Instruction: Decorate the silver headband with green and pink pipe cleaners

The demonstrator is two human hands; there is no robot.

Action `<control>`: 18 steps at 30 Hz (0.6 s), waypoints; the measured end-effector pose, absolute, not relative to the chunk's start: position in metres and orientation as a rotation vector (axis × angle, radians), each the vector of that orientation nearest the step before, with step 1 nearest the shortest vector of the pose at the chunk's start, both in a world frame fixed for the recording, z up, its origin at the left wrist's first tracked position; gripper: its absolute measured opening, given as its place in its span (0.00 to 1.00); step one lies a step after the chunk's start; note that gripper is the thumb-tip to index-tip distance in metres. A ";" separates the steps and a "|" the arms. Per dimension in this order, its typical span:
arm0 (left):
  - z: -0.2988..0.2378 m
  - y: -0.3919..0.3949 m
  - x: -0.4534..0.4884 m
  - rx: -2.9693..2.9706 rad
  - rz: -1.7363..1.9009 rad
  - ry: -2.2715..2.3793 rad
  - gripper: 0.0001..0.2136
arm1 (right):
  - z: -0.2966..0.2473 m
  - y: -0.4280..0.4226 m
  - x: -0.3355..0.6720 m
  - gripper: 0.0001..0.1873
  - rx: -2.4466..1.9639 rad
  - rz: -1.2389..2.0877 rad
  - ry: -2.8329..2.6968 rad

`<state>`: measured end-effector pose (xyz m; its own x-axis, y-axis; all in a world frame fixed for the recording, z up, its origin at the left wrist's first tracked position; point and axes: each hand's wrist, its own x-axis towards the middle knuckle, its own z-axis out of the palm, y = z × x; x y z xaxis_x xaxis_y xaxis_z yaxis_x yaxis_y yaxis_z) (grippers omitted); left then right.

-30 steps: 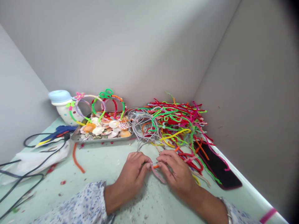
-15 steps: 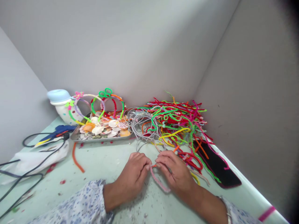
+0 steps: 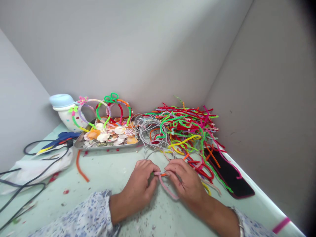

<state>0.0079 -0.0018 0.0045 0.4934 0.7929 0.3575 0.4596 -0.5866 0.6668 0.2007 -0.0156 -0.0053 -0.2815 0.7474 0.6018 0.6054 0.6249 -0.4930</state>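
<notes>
**Near side of the metal tray (image 3: 98,148), off to its right: pink fuzzy stem (image 3: 168,188) at the fingertips**

Pink fuzzy stem hangs in a shallow curve between the left hand (image 3: 145,179) and the right hand (image 3: 187,181), both nearer the wearer than the tray. Left hand: thumb and forefinger drawn together, pinching the stem's upper end; other fingers curled. Right hand: thumb and fingertips likewise closed, on a thin grey wire (image 3: 162,171) with a short orange piece (image 3: 164,174) just below it. How the three cross at the tips is too small to sort out. The stem's free end drops beside the right hand; touching or not, cannot tell.

Handling, by judgement: next to weightless, soft nap over a likely wire core, so easy to bend and apt to keep the bend. Not fragile; fuzz should give good purchase. Best hold: a pinch close to the wire, loose length guided lower down. The wire looks smoother and springier, likely to turn in the fingers unless pinched firmly.

Right of the tray: coil of grey wire (image 3: 153,131), then a tangle of coloured stems (image 3: 187,121) beyond it. Above the tray's shells (image 3: 103,137): upright wrapped hoops (image 3: 130,114).
</notes>
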 end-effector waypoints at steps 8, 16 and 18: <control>0.003 -0.001 0.009 2.247 0.976 1.117 0.03 | -0.004 -0.015 0.200 0.07 -1.076 0.229 -1.991; 0.002 0.000 0.008 2.257 0.995 1.113 0.02 | -0.004 -0.016 0.200 0.06 -1.088 0.266 -1.987; 0.002 0.000 0.008 2.257 0.995 1.111 0.02 | -0.004 -0.016 0.200 0.06 -1.089 0.274 -1.990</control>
<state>0.0083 -0.0004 0.0021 0.4204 0.8086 0.4116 0.4976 -0.5848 0.6406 0.1997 -0.0161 -0.0037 -0.2788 0.7776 0.5635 0.5962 0.6002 -0.5332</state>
